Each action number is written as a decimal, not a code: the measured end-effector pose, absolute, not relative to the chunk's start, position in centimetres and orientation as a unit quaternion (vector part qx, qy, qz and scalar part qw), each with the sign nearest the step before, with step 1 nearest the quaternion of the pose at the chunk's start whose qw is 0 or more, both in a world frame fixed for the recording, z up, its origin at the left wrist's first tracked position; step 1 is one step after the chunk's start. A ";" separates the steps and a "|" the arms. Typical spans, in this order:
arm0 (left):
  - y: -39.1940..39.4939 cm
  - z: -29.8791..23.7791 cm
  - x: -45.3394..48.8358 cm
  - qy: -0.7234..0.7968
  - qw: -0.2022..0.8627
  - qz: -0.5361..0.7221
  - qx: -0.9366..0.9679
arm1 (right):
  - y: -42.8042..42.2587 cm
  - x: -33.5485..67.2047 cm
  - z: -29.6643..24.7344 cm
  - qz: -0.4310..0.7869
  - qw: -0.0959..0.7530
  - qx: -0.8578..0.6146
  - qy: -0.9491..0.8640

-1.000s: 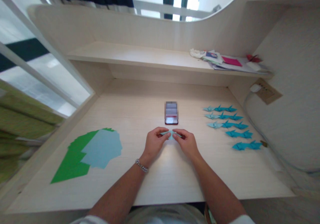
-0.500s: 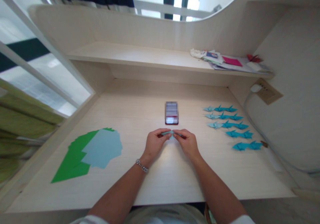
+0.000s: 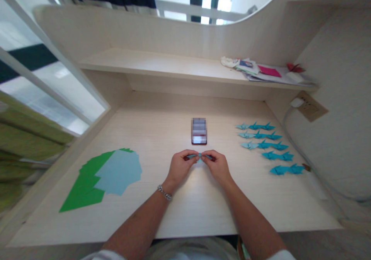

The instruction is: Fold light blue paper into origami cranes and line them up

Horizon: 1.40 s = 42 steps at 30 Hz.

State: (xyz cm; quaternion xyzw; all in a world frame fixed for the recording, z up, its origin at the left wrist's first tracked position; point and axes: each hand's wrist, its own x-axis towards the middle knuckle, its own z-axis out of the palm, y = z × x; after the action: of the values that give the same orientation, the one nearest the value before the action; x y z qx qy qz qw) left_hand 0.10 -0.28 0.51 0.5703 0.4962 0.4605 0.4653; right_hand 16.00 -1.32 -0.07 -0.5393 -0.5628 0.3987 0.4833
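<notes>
Between my two hands is a small piece of folded light-blue paper (image 3: 199, 159), mostly covered by the fingers. My left hand (image 3: 180, 166) pinches its left side between thumb and fingertips. On the other side my right hand (image 3: 216, 166) pinches it the same way, the two thumbs almost meeting. Just beyond the fingertips lies a phone (image 3: 199, 131) with a blurred screen. Rows of blue origami cranes (image 3: 263, 146) sit to the right, some paler than others.
On the left, light-blue paper sheets (image 3: 121, 173) lie fanned over green paper sheets (image 3: 82, 190). A shelf (image 3: 162, 65) runs along the back, with papers (image 3: 249, 67) at its right. A white cable (image 3: 307, 159) hangs from a wall socket (image 3: 311, 106).
The fingertips have shifted very slightly, and a little more of the blue paper shows between them. Everything else looks the same.
</notes>
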 end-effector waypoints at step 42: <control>-0.1 1.3 -0.2 0.427 0.573 0.411 0.566 | -1.3 16.1 0.2 0.537 0.480 -0.499 -0.481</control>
State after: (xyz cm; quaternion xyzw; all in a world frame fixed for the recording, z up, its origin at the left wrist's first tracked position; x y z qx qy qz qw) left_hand -0.18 -0.14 1.27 0.5655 0.4273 0.4110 0.5733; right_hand 16.09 -1.35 0.17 -0.4994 -0.4814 0.5372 0.4798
